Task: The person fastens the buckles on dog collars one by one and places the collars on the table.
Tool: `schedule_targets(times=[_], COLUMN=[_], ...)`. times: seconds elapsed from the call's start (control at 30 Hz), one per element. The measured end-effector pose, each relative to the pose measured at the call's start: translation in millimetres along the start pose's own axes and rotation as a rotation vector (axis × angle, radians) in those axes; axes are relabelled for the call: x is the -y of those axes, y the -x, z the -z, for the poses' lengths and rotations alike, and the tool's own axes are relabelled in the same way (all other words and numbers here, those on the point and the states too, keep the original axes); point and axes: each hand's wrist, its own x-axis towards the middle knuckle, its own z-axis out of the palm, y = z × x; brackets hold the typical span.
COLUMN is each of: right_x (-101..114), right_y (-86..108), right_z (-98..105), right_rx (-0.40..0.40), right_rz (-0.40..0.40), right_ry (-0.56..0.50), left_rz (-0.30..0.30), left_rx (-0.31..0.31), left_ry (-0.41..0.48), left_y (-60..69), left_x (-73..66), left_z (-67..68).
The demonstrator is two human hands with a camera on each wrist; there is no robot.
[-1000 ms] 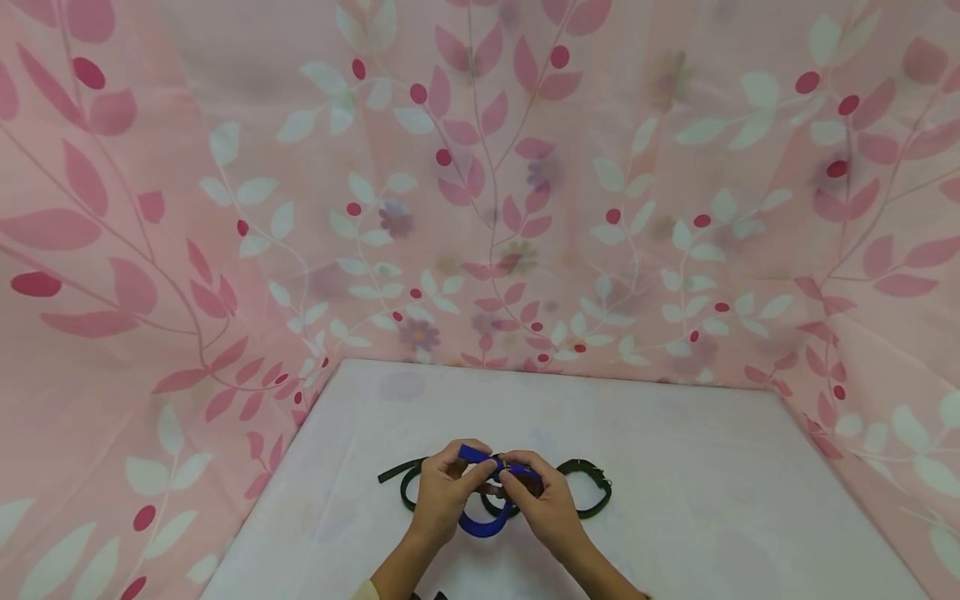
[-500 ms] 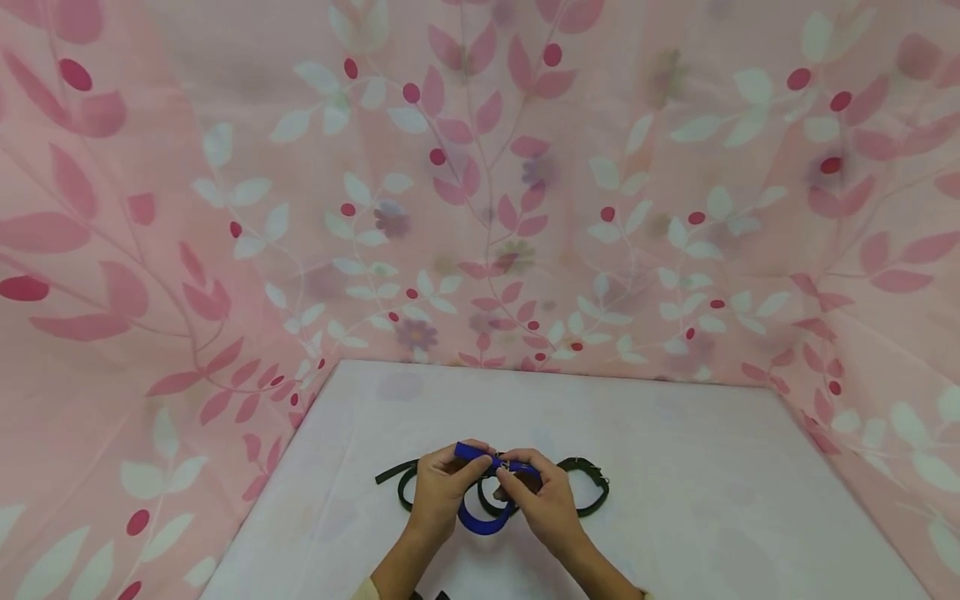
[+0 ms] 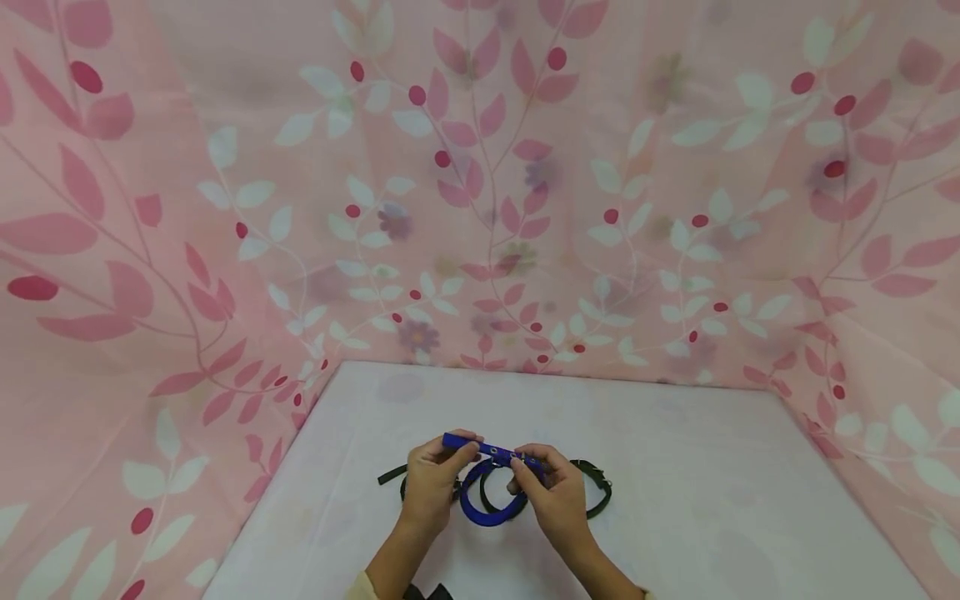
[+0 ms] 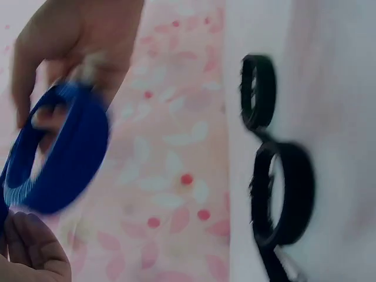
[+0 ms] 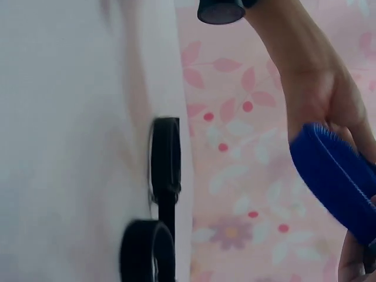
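Observation:
Both hands hold a blue collar [image 3: 487, 520] above the table. It is a looped strap with metal eyelets and a buckle, and its lower part hangs as a ring. My left hand [image 3: 431, 490] pinches the strap near its free end, which points up and to the left. Around the buckle, my right hand [image 3: 558, 498] pinches the other side, and its fingers partly cover the buckle. In the left wrist view the collar [image 4: 73, 161] is blurred and turned edge-on. The right wrist view shows its wide blue band [image 5: 326, 179] between both hands.
Behind the hands, dark looped straps with buckles lie on the white table [image 3: 675, 467]; a right loop [image 3: 602, 492] and a left tail [image 3: 392, 474] stick out. Pink floral cloth [image 3: 487, 208] walls the back and sides. A black device [image 5: 220, 12] sits at the left wrist.
My hands have moved apart and slightly up. More of the blue strap shows straight between them, with its eyelets visible. The dark straps have stayed put.

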Motion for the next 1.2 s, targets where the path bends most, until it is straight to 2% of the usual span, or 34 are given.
schedule_targets(times=[0.1,0.17,0.3,0.53,0.7,0.83,0.97,1.2], right_x=[-1,-2,-3,-4,-4,-5,-7,-8], right_y=[-2.7,-3.2,-2.1,0.6,0.1,-1.3,-1.2,-0.3], right_z=[7,10,12,9,9,9,12,15], right_rx=[-0.017,-0.014,-0.004,-0.019,-0.017,-0.013,-0.03,-0.031], right_rz=[-0.037,-0.056,-0.064,-0.016,0.012,0.001,-0.022,-0.02], right_ry=[-0.044,-0.042,-0.016,0.086,0.117,0.095,0.072,0.033], left_rz=[-0.025,-0.032,-0.01,-0.045,-0.037,-0.027,0.009,0.054], left_rx=[-0.085,-0.111,-0.112,-0.13,-0.146,-0.136,-0.109,-0.055], left_ry=[0.09,0.129,0.13,0.129,0.14,0.124,0.082,0.05], left_y=[-6.0,-8.1,-8.9,-11.0,-11.8,-11.1,-9.2,-7.7], left_x=[-6.5,-10.2,-12.9,-16.9,-19.0,-17.5,-13.4,-5.9], left_z=[8.4,13.3,18.7,21.5,22.5,24.2,25.0,19.7])
